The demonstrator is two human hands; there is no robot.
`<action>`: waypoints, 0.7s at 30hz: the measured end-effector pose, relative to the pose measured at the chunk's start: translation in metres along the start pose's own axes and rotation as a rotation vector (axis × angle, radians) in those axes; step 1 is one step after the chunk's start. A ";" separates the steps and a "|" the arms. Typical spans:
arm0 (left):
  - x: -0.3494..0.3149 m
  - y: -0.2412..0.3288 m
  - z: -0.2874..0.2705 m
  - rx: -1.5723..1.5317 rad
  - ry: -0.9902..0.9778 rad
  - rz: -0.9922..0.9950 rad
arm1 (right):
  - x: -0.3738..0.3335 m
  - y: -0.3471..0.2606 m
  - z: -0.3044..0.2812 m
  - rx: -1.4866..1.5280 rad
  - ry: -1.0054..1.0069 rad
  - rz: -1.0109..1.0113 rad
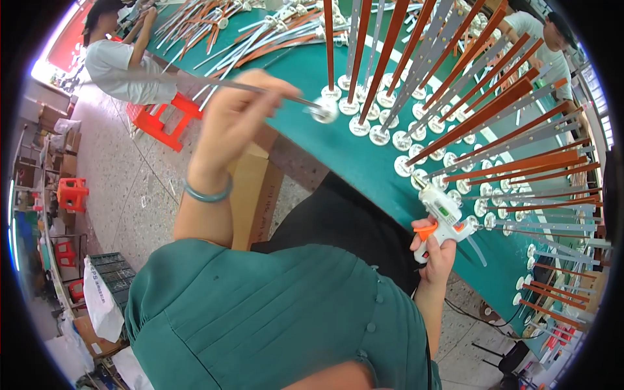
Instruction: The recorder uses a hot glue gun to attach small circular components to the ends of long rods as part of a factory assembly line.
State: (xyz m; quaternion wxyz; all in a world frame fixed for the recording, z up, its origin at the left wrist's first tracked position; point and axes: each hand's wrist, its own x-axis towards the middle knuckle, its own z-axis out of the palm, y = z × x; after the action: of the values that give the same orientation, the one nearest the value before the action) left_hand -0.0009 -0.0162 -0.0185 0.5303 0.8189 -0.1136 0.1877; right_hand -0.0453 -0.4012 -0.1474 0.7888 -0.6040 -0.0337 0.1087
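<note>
My left hand (237, 110) is raised over the near edge of the green table (338, 156) and grips a thin silver rod (260, 90) that ends in a small white round disc (323, 110). My right hand (437, 250) holds a white glue gun (443, 214) with an orange trigger, its nozzle pointing up toward the white bases. In front of the gun stand several upright strips (494, 107), orange-brown and silver, each on a white round base (403, 166). A green bangle (208, 193) is on my left wrist.
A cardboard box (253, 188) stands by my knee at the table's edge. Two other people work at the far left (120, 58) and far right (543, 32) of the table. Red stools (162, 120), a dark crate (117, 273) and more loose rods (214, 32) lie around.
</note>
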 end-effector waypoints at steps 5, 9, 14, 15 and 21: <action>0.017 -0.015 0.068 0.011 -0.279 0.305 | 0.002 -0.002 0.005 -0.046 -0.004 0.002; 0.024 -0.023 0.098 0.039 -0.352 0.297 | 0.000 -0.003 0.010 -0.092 -0.020 0.017; 0.022 -0.027 0.114 0.211 -0.356 0.315 | 0.002 -0.008 0.024 -0.191 -0.019 0.041; 0.022 -0.029 0.117 0.240 -0.333 0.328 | 0.003 -0.009 0.026 -0.189 -0.015 0.045; 0.025 -0.026 0.109 0.197 -0.400 0.311 | 0.009 -0.011 0.033 -0.258 -0.058 0.059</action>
State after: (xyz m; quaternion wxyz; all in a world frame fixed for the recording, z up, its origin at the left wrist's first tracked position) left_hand 0.0523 -0.1046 -0.0697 0.3799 0.8601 -0.3215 0.1117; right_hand -0.0412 -0.3712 -0.1284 0.6996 -0.6979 -0.0527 0.1439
